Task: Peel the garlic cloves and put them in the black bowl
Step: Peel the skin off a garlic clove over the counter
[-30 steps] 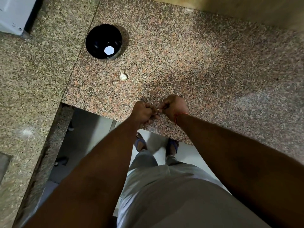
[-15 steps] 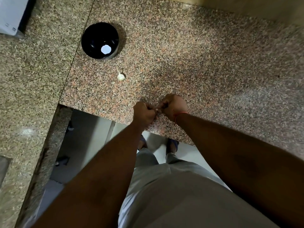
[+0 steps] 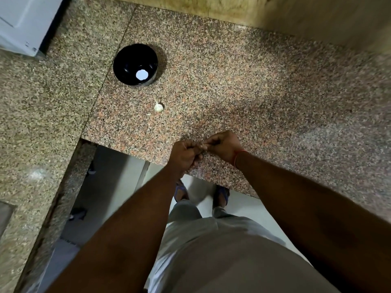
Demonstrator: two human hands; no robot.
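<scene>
Pale garlic clove point(image 3: 204, 146) is being pinched between our left hand point(image 3: 184, 155) and right hand point(image 3: 224, 146) (fingers curled tight), well apart from the black bowl point(image 3: 135, 64).

Item pinched between left hand point(image 3: 184, 155) and right hand point(image 3: 224, 145): almost wholly hidden by curled fingers, only a pale speck visible, too small to identify. White appliance point(image 3: 23, 22), beyond the black bowl point(image 3: 135, 64), cut off by the frame edge.

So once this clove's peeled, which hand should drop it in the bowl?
Left, probably. The bowl sits up and to the left, on the left hand's side. The right hand would have to cross over it. Both pinch the clove now.
</scene>
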